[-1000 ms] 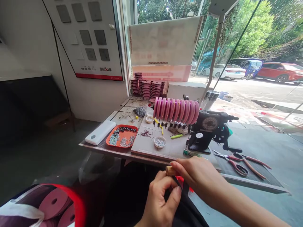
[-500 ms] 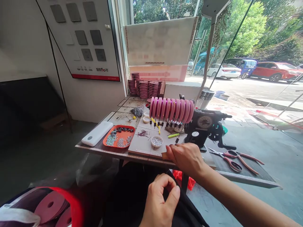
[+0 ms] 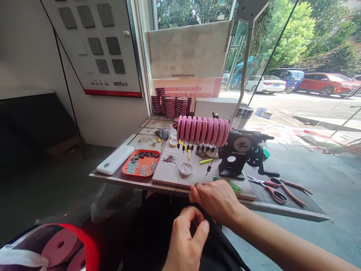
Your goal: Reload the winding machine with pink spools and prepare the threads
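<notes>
My right hand point(image 3: 216, 197) is closed at the front edge of the board, its fingertips pressed together; what they hold is hidden. Below it, over the dark clothing, my left hand point(image 3: 187, 235) is curled with thumb and fingertips close together, around something too small to name. A green-handled tool point(image 3: 235, 187) lies just behind my right hand. Pink discs point(image 3: 201, 131) sit in a row on the black hand-cranked machine point(image 3: 239, 150), with small black pieces hanging under them. One black piece point(image 3: 208, 170) hangs lower on a line.
An orange tray point(image 3: 141, 162) of small parts and a white box point(image 3: 115, 160) are on the left. A small white dish point(image 3: 186, 168) stands on the board point(image 3: 169, 177). Scissors point(image 3: 272, 188) and pliers point(image 3: 293, 190) lie at right. Stacked pink spools point(image 3: 170, 107) stand behind.
My right hand has moved slightly left and down, and the brown piece at its fingertips no longer shows. The green-handled tool is now visible. The low black piece has shifted slightly.
</notes>
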`<state>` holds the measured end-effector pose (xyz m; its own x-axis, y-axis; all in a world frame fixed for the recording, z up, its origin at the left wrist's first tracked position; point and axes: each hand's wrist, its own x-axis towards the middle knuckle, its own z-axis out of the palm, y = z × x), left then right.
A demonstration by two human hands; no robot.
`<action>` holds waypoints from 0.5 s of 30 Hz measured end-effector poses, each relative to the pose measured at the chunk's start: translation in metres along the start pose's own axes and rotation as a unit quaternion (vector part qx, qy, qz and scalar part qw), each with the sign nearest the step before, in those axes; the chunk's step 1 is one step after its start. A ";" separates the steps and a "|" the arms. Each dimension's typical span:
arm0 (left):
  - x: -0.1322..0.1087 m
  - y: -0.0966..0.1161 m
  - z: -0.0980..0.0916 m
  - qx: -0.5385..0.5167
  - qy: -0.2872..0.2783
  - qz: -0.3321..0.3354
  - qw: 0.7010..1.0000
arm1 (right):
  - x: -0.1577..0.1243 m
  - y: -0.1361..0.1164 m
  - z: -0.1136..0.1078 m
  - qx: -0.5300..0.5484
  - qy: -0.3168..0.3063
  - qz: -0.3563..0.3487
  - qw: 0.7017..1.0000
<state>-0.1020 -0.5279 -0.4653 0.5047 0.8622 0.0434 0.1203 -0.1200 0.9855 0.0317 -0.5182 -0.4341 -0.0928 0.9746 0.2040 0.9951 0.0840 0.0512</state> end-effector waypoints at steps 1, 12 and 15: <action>0.000 -0.002 0.000 0.003 -0.001 0.000 1.000 | 0.001 0.001 0.002 -0.007 0.008 -0.005 1.000; 0.010 -0.009 -0.022 -0.139 0.001 -0.019 0.990 | -0.050 0.039 -0.001 0.053 0.121 0.034 0.991; 0.012 -0.010 -0.027 -0.208 -0.003 -0.055 0.977 | -0.086 0.082 0.012 0.037 0.078 0.256 0.963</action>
<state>-0.1203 -0.5035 -0.4703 0.5127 0.8561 -0.0654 -0.1833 0.1835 0.9658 0.1220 -0.5929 -0.4593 0.4115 0.8497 0.3295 0.9113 -0.3782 -0.1629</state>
